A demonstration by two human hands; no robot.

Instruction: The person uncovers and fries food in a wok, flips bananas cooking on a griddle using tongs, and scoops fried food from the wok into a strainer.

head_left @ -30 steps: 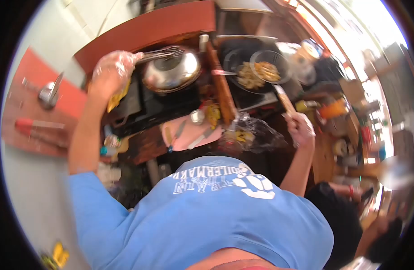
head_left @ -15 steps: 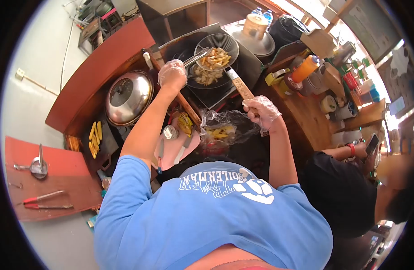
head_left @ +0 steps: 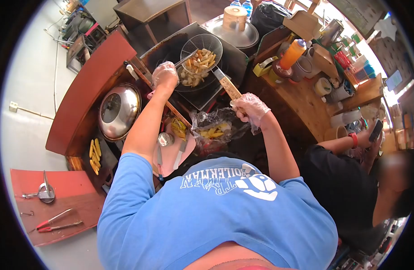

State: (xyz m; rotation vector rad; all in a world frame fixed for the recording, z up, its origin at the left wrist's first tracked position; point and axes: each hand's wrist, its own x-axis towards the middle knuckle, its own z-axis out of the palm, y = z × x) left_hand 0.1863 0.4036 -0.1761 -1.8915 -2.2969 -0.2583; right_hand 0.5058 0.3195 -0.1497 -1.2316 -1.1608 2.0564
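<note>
My right hand (head_left: 250,110), in a clear plastic glove, is closed round the wooden handle of a wire mesh strainer (head_left: 213,45). Golden fried pieces (head_left: 200,61) lie in the strainer's bowl. Below it, more pale pieces (head_left: 192,79) sit in a dark pan (head_left: 211,84) on the stove. My left hand (head_left: 165,75), gloved too, grips metal tongs (head_left: 185,59) whose tips reach into the strainer among the pieces. An open clear plastic bag (head_left: 202,119) with yellow pieces lies between my forearms, nearer my body.
At left are a domed metal lid (head_left: 120,111), yellow strips (head_left: 95,156) and red-handled tongs (head_left: 58,222). A pink board (head_left: 175,155) with knives lies near my left forearm. An orange bottle (head_left: 292,54) stands on the right counter. A person in black (head_left: 342,189) holds a phone at right.
The view has shifted, so the stove and both hands appear further left. The strainer stays over the pan, and the tongs still reach into it.
</note>
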